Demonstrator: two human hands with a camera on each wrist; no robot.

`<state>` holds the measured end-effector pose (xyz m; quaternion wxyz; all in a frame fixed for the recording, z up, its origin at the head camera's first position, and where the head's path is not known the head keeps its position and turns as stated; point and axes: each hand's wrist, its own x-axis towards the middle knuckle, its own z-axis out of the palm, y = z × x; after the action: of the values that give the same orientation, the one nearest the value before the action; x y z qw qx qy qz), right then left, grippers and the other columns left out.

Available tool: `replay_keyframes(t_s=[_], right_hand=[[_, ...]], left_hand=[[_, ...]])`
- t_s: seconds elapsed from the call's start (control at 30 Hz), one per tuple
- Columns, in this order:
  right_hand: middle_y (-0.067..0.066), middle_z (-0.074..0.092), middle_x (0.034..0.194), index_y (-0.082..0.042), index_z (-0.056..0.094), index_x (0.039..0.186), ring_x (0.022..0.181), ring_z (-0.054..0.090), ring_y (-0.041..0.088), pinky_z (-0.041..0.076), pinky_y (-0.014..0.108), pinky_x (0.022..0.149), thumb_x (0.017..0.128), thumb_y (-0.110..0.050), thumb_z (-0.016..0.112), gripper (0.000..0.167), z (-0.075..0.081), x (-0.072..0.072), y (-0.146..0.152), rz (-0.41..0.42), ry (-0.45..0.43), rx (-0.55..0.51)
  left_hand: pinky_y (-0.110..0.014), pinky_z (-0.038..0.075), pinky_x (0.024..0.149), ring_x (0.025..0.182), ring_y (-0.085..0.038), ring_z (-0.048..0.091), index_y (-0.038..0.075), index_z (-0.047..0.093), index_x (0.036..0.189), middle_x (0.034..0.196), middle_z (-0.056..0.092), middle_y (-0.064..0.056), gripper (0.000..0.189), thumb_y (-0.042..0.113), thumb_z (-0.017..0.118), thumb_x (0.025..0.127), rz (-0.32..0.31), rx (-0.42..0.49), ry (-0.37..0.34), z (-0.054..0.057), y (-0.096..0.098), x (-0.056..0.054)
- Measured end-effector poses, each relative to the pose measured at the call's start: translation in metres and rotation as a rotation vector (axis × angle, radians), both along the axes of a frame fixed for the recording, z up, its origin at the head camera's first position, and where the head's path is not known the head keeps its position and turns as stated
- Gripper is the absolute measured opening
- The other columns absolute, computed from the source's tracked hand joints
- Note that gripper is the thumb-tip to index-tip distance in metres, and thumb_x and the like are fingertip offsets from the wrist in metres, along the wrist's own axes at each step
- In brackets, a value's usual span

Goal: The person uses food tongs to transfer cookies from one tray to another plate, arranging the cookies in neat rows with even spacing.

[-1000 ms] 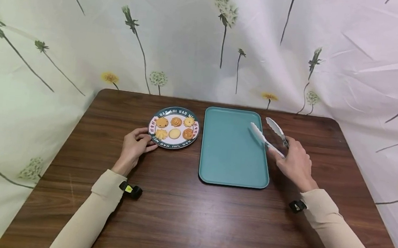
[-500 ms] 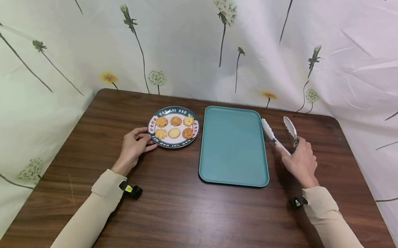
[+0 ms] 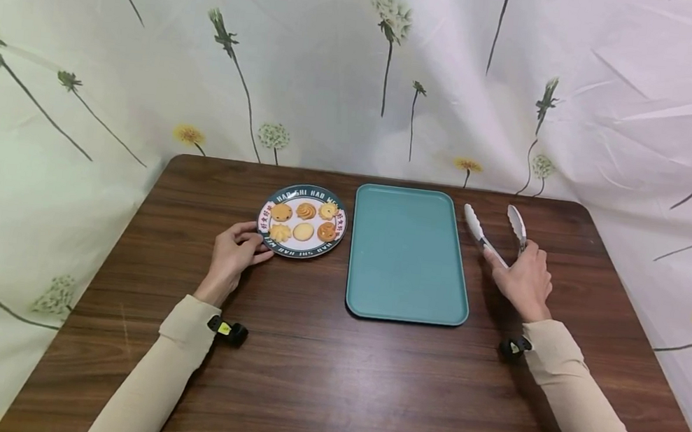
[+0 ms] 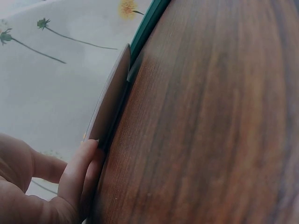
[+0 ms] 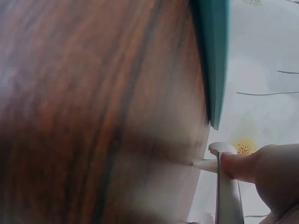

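At the left, my left hand (image 3: pixel 234 257) pinches the near-left rim of an oval plate (image 3: pixel 299 251). Several cookies (image 3: pixel 303 231) of different shapes lie on that plate, in two rows. The left wrist view shows my fingers (image 4: pixel 77 172) at the plate's edge, its underside (image 4: pixel 112 102) facing the camera. Over on the right, my right hand (image 3: pixel 524 280) grips a pair of metal tongs (image 3: pixel 476 228), whose arms are spread apart and point away from me. In the right wrist view my thumb lies against one tong arm (image 5: pixel 227 196). Nothing is between the scalloped tips.
A teal rectangular tray (image 3: pixel 408 258) lies between the plate and the tongs, with nothing on it. All of this is on a dark wooden table (image 3: pixel 328 383) with rounded far corners. A white curtain (image 3: pixel 330 66) printed with dandelions hangs behind the table.
My right hand has carried the tongs rightward, from over the tray's right edge to beside it, and their tips now point more straight ahead. The left hand and plate stay put.
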<state>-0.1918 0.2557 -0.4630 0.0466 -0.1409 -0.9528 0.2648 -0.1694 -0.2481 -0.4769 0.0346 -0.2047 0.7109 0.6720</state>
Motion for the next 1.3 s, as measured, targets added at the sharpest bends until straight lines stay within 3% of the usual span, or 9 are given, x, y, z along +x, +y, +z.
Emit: replay_keyframes(t_s=[0.5, 0.9, 1.3], right_hand=[[0.041, 0.042, 0.141, 0.005, 0.018, 0.162, 0.112, 0.052, 0.064, 0.049, 0.077, 0.087, 0.097, -0.051, 0.063, 0.097, 0.004, 0.006, 0.0, 0.088, -0.019, 0.042], [0.039, 0.042, 0.144, 0.0, 0.016, 0.164, 0.117, 0.051, 0.062, 0.049, 0.076, 0.081, 0.096, -0.051, 0.067, 0.1, 0.005, 0.017, 0.003, 0.137, -0.044, 0.103], [0.039, 0.026, 0.159, 0.003, 0.013, 0.164, 0.133, 0.036, 0.064, 0.046, 0.081, 0.088, 0.097, -0.045, 0.069, 0.099, 0.005, 0.029, -0.002, 0.225, 0.004, 0.104]], left_hand=[[-0.018, 0.066, 0.084, 0.086, -0.005, 0.065, 0.005, 0.04, 0.159, 0.118, 0.053, -0.01, 0.052, 0.005, 0.047, 0.107, -0.005, -0.001, -0.012, 0.0, 0.0, -0.002], [-0.02, 0.067, 0.083, 0.086, -0.006, 0.066, 0.004, 0.041, 0.158, 0.119, 0.054, -0.011, 0.052, 0.005, 0.048, 0.107, 0.002, -0.009, -0.016, -0.005, -0.006, -0.002], [-0.021, 0.068, 0.082, 0.082, -0.002, 0.071, 0.0, 0.035, 0.16, 0.136, 0.055, -0.021, 0.054, 0.014, 0.049, 0.11, -0.102, -0.029, -0.062, 0.004, -0.019, 0.0]])
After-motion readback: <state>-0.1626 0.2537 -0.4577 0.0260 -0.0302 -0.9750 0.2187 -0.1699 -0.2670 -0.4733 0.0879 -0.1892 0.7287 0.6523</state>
